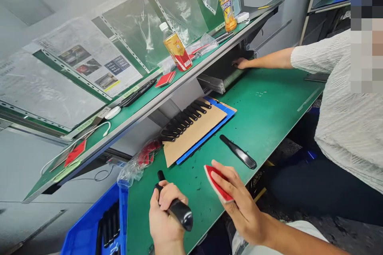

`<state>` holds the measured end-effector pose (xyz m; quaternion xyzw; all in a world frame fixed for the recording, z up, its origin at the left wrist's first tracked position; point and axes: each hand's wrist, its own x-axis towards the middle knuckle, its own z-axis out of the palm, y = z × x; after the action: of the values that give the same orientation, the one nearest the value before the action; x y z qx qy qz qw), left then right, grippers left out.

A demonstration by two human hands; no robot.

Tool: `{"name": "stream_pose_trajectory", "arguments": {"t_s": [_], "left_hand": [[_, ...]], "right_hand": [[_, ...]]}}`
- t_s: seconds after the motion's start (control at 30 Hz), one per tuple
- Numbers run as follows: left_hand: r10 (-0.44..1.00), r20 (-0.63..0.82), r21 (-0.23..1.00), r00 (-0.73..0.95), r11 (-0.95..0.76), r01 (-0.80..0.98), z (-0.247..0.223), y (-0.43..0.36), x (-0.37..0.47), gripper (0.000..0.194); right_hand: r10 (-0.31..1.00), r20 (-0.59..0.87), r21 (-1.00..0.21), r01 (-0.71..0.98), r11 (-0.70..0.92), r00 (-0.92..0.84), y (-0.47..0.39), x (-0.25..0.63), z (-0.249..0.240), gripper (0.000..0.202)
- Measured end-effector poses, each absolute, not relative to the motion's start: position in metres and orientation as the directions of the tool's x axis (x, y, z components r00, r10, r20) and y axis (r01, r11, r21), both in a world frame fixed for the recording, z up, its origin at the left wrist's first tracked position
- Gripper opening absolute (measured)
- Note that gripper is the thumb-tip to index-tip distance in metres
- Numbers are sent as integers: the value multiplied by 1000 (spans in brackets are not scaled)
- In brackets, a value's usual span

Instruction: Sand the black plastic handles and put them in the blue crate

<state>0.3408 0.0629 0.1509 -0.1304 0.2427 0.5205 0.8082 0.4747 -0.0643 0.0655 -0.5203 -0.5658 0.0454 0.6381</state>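
Observation:
My left hand (169, 203) is wrapped round a glossy black handle-shaped part (181, 213), whose wide rounded end points towards me. In my right hand (236, 195) is a red abrasive pad (220, 185) with a pale edge, held flat under the fingers and apart from the black part. Beyond my right hand, a similar long black part (237, 152) lies by itself on the green tabletop (254, 111). Several more black parts (187, 117) lie side by side along the far edge of a cardboard sheet (196, 131).
At lower left, a blue bin (86, 223) holds several black parts. A clear bag with red pads (146, 155) lies at the table's left end. Two bottles stand on the shelf (143, 101) above. At right, a co-worker's arm (275, 59) reaches to a black metal-edged box (221, 75).

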Motion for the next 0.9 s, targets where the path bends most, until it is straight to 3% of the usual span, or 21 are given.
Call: {"name": "stream_pose_trajectory", "arguments": {"t_s": [0.17,0.27,0.43,0.53,0.63,0.8,0.9], "left_hand": [[788,-519,86,332,434,-897,146,71,338,18],[798,-480,162,363,487,-858,135,82,326,16],[727,-364,401,582,687,-607,108,108,313,13],[697,-286,501,658,694,-518,104,111,320,14],[697,-218,448,683,694,-564,110,103,332,13],[681,-204,273,703,730,-627,122,92,348,17],[645,-155,297,748,753,-587,125,95,346,13]], "right_hand": [[438,898,-371,620,692,47,-50,454,76,35],[445,895,-324,687,651,0,-42,459,81,35],[498,867,-369,679,634,6,-51,479,74,47],[583,771,-594,618,515,256,-63,489,72,50],[694,632,-743,524,416,345,-68,492,78,46],[627,779,-497,598,629,-13,-69,477,86,46],[594,798,-420,614,668,-101,-66,475,90,33]]}}
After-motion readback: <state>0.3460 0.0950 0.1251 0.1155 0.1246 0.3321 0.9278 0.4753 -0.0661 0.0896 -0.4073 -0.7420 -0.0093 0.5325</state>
